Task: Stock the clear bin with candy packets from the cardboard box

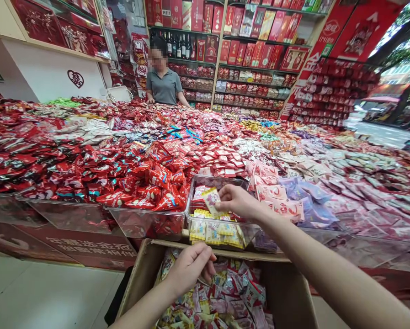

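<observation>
My right hand (237,201) pinches a small yellow-and-white candy packet (211,201) over a clear plastic bin (190,212). Inside that bin lie yellow packets (213,232) along the front and pink-and-white ones behind. My left hand (194,267) hangs above an open cardboard box (136,278), its fingers curled together; what they hold, if anything, is hidden. Many mixed pink, red and yellow packets (232,292) fill the box, which stands just below the front edge of the bins.
Red packets (160,180) heap up in the bins to the left. Pink and purple packets (307,196) fill those to the right. A person (165,84) stands behind the wide candy display, before shelves (221,36) of red boxes and bottles.
</observation>
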`<state>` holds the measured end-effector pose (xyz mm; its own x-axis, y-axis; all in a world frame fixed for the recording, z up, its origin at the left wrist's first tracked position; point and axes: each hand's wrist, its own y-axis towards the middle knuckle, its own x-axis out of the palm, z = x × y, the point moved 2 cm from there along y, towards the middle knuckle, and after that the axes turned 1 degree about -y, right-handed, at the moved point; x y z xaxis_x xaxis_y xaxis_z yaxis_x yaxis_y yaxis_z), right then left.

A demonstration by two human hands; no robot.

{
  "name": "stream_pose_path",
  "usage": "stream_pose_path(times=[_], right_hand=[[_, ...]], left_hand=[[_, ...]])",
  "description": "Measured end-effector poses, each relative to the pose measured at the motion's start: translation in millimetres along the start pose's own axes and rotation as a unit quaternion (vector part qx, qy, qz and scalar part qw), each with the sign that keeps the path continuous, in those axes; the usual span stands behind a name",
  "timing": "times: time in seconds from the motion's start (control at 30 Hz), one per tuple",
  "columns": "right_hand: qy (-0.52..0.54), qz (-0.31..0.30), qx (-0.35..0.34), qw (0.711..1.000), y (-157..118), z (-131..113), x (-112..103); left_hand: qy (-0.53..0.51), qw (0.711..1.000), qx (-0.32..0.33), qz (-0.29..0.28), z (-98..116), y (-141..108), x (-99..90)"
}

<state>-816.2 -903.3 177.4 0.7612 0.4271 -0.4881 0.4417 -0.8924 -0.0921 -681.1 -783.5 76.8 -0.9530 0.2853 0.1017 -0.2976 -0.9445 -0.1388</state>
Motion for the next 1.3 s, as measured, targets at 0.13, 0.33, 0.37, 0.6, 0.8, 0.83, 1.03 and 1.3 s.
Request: stream_pose_path(times=[0.13,0.33,0.37,0.6,0.8,0.83,1.03,1.3], right_hand=[[-0.063,-0.085,0.131,0.986,29.3,13.3,31.2],[-0.028,-0.140,0.135,0.981,27.2,17.2,50.0],[-0.037,-0.159,0.129,0.978,26.5,16.5,50.9],[-0.285,-0.135,0.013,0.949,34.1,9.0,50.5],[-0.410,-0.091,-0.030,0.907,26.2,-5.5,28.2],[-0.455,-0.106,-0.017,0.884,23.5,-5.4,23.8],[-0.543,-0.220,0.035,0.810,15.5,10.7,16.9],[-0.489,-0.261,0.049,0.831,9.2,4.9,15.3]], left_hand=[[0.038,0.999,0.010,0.005,0.9,-2.6,1.0],[0.080,0.997,0.020,-0.008,4.0,-2.4,1.5],[0.088,0.996,0.021,-0.009,4.3,-2.2,1.7],[0.168,0.985,0.035,-0.005,10.3,-4.3,2.0],[0.228,0.972,0.059,-0.010,13.1,-5.9,0.9],[0.250,0.966,0.072,-0.009,13.7,-6.2,0.8],[0.380,0.915,0.115,-0.064,11.4,-7.6,6.0],[0.580,0.802,-0.086,-0.119,-32.4,-6.1,-5.1]])
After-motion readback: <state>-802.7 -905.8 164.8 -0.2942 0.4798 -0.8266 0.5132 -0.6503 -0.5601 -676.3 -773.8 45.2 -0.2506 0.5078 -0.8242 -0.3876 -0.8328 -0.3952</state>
